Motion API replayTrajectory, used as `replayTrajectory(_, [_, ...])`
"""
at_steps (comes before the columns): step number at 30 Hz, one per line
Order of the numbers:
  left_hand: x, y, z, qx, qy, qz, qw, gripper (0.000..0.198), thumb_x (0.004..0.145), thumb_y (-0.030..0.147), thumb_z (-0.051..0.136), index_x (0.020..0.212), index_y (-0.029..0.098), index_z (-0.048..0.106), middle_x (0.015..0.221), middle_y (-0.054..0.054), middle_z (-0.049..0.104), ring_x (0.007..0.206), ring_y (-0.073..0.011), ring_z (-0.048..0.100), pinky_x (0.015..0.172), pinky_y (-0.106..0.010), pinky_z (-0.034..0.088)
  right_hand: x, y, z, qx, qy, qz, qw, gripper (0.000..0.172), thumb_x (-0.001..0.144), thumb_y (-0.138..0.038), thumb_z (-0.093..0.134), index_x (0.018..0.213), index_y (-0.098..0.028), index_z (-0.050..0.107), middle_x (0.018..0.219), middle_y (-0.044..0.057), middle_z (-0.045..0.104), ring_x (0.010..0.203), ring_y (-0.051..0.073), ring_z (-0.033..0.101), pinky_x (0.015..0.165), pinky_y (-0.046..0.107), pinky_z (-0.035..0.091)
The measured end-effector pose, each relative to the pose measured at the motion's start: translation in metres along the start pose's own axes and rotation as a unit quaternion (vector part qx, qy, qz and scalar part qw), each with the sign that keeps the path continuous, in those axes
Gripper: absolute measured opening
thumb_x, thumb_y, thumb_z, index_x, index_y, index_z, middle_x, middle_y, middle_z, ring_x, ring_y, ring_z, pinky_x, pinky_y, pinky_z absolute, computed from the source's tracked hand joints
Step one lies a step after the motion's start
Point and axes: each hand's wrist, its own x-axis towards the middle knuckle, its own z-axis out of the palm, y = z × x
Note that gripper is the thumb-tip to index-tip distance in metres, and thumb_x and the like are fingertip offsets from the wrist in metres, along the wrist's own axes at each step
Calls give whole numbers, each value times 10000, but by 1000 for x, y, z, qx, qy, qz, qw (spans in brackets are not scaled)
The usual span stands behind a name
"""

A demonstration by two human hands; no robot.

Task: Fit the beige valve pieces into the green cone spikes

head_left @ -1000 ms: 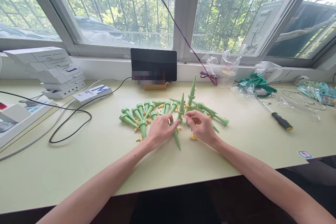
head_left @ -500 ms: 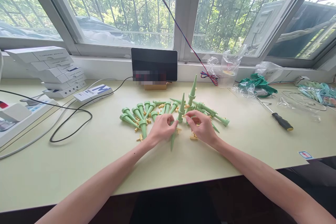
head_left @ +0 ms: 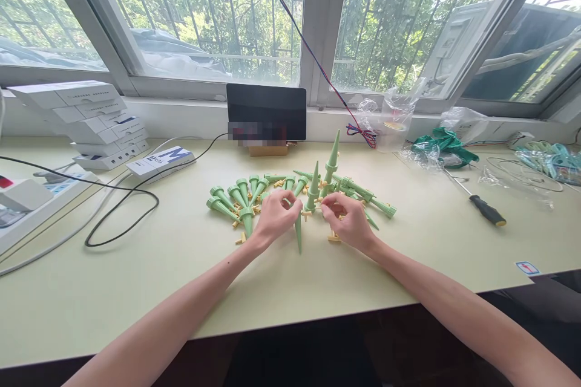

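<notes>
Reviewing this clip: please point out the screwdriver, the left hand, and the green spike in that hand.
Screwdriver [head_left: 483, 207]: head view, on its dark handle.
Left hand [head_left: 276, 215]: head view, on its back.
Green spike [head_left: 298, 234]: head view, on the tapering part below the fingers.

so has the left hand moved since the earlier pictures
Yes, slightly: the left hand has shifted to the left, away from the nearer upright green spike, which stands where it did.

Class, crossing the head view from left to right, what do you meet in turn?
Stack of white boxes, white box with a blue M, left hand, nearer upright green spike, right hand, black-handled screwdriver.
</notes>
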Motion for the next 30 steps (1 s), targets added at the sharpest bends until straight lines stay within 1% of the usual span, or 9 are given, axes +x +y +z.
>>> replayTrajectory(4, [-1,1,0,9,9,19,1000,209,775,304,569,607,181,550,699,-9,582,528,-122,550,503,-252,432,0,1,0,-4,-9,3,1000,99,883,-261,575,830,-183,609,675,8,607,534,134,562,491,260,435])
replayTrajectory(10, [-2,3,0,11,14,29,999,215,791,309,558,615,187,549,663,-4,589,524,-124,536,504,-252,413,0,0,1,-13,-24,7,1000,108,885,-271,572,832,-184,608,654,-5,589,521,125,534,491,254,420])
replayTrajectory(19, [-3,4,0,20,17,51,998,272,814,320,549,582,178,560,658,-9,578,548,-120,501,538,-259,401,0,0,1,-23,-49,17,998,158,915,-331,562,869,-189,615,710,12,614,552,134,562,499,254,447])
replayTrajectory(24, [-4,4,1,28,17,59,998,277,826,320,550,594,177,600,659,-10,589,587,-130,514,566,-261,405,0,-2,0,-16,-65,28,997,210,926,-395,555,910,-193,614,774,27,646,486,116,527,461,261,464])
replayTrajectory(30, [-4,6,0,35,15,57,998,279,834,317,546,611,174,632,642,-5,594,608,-136,517,591,-268,400,0,-2,-1,-20,-81,30,996,217,934,-408,559,940,-199,615,792,22,660,460,107,516,472,267,476])
